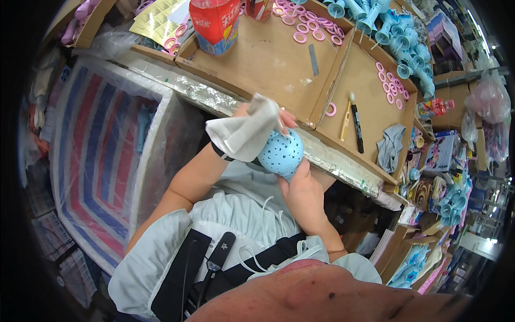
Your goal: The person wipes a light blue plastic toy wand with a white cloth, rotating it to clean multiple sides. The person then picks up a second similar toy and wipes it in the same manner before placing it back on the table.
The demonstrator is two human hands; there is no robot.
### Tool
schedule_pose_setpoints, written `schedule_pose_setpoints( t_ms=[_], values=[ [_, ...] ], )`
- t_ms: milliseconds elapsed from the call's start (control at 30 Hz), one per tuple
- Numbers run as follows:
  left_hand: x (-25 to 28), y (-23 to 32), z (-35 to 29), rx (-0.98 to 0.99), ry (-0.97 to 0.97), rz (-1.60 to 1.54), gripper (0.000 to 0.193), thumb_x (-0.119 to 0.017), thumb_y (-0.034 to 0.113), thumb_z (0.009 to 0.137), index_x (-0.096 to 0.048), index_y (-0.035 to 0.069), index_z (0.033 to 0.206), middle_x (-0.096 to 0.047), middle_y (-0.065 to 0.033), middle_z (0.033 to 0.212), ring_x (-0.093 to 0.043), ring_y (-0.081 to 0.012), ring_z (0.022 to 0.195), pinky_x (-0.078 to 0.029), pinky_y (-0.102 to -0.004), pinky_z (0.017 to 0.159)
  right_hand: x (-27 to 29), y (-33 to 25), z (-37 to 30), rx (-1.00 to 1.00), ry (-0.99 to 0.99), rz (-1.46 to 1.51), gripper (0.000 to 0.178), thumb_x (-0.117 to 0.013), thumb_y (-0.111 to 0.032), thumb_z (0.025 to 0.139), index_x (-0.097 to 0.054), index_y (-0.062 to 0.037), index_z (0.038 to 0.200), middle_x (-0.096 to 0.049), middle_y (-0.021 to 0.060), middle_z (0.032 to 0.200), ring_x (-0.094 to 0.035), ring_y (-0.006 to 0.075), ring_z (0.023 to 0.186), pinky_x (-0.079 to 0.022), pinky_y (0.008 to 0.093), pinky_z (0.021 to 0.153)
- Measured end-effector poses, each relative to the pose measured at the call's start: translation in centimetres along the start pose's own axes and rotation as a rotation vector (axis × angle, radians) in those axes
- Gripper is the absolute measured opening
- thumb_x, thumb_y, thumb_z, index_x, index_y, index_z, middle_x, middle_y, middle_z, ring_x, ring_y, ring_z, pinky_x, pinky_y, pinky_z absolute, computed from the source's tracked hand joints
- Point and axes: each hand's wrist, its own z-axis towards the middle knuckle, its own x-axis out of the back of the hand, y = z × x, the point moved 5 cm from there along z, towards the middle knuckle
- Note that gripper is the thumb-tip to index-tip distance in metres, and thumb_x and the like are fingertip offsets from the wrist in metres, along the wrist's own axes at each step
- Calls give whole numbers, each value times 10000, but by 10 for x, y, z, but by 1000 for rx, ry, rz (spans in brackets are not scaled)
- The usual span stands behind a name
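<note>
A light blue ball-shaped shell (283, 153) with star-shaped cutouts is held above my lap, just off the table edge. My right hand (303, 196) grips it from below, thumb and fingers around its lower end. A pale grey cloth (244, 131) hangs over my left hand (288, 120), which is closed on it; the fingertips show at the top of the shell, touching or very near it. Most of the left palm is hidden behind the cloth.
On the table, cardboard trays (252, 59) hold pink rings (314, 26), a metal strip (313, 59), a black marker (357, 129), a thin yellow-handled tool (346, 119) and a grey cloth (391, 147). A red bag (214, 24) stands behind. Blue funnel-shaped parts (397, 32) are piled far right. A striped, plastic-lined bin (102, 155) is at left.
</note>
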Motion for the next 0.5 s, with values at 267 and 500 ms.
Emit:
schedule_pose_setpoints(
  t_ms=[267,500],
  values=[
    [0,-1,0,28,125,-86,329,-496,228,989,-647,-63,964,-683,-131,875,-629,-173,987,-511,-330,825,-2,0,-1,-5,-40,12,572,-690,-219,812,-385,49,1214,-611,250,939,-632,409,736,-508,464,601],
    [3,-10,-2,12,-29,244,338,-465,246,996,-647,-38,1017,-681,-132,1013,-653,-199,917,-513,-330,824,-2,0,-2,-7,-27,33,569,-695,-220,807,-393,50,1206,-617,243,916,-635,406,728,-508,463,594]
  ],
)
